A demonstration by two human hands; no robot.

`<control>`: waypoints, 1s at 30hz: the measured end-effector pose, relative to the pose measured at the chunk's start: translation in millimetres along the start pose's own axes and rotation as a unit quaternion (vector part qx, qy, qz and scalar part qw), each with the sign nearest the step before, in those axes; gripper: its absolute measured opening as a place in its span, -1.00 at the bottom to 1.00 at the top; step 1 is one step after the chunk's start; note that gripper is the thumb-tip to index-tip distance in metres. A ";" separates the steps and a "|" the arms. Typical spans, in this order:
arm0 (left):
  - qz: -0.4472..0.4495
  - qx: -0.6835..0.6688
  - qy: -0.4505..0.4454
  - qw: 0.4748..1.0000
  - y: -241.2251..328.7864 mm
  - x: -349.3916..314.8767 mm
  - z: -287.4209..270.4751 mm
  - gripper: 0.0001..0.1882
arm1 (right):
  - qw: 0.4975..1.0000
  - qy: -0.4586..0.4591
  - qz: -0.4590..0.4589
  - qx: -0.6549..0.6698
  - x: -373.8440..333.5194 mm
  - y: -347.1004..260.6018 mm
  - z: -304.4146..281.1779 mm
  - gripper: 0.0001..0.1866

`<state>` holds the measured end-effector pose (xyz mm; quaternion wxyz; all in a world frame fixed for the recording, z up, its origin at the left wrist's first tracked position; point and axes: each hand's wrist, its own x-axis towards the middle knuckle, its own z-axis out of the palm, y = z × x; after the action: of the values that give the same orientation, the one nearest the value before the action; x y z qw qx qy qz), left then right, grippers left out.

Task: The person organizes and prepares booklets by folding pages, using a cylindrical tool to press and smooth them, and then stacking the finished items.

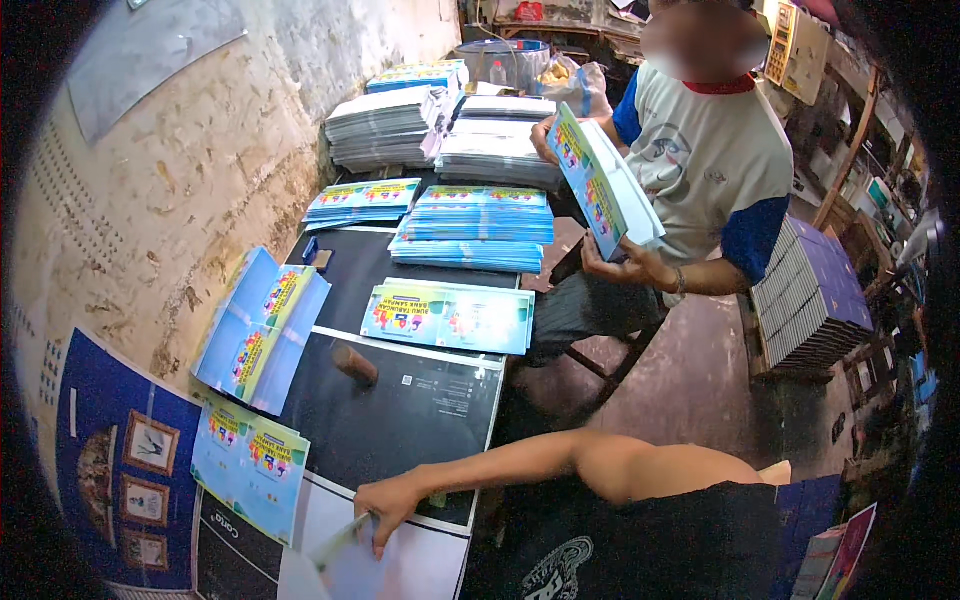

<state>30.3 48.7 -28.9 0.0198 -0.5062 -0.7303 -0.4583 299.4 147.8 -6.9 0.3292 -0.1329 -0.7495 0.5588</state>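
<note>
My right hand [392,505] reaches leftward over the table, its thumb and fingers pinching the edge of a pale printed sheet [345,562], blurred and partly cut off by the lower rim. Left of that sheet lies a blue and yellow printed cover sheet [250,455]. Farther up along the wall stand folded-up printed covers [262,330]. A flat pile of the same covers [447,315] rests beyond a short brown wooden rod [355,365]. My left hand does not show.
Across the table a person holds a folded cover [597,180] in both hands. Taller stacks of covers [475,228] and of white paper [390,125] fill the table's far end. Bound books [812,290] are piled on the right. A rough wall [210,180] borders the left.
</note>
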 end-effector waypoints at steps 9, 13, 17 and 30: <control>0.048 -0.015 -0.010 0.999 3.0 -2.9 18.2 0.02 | 0.995 0.024 0.022 -0.089 -9.0 -5.9 -3.2 -0.61; 0.064 -0.018 -0.015 0.998 3.5 -3.8 23.7 0.04 | 0.993 0.028 0.064 -0.100 -6.8 -15.1 -13.4 -0.56; 0.079 -0.026 -0.024 0.996 3.7 -3.3 33.4 0.06 | 0.985 0.058 0.061 -0.149 -11.6 37.1 -11.1 -0.51; 0.109 -0.031 -0.029 0.993 0.5 -5.5 40.1 0.13 | 0.979 0.073 0.109 -0.159 -9.8 35.0 -1.7 -0.51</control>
<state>50.8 72.4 -54.5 0.0320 -0.5962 -0.6565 -0.4610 301.9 155.4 -42.4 0.2945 -0.3047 -0.7839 0.4538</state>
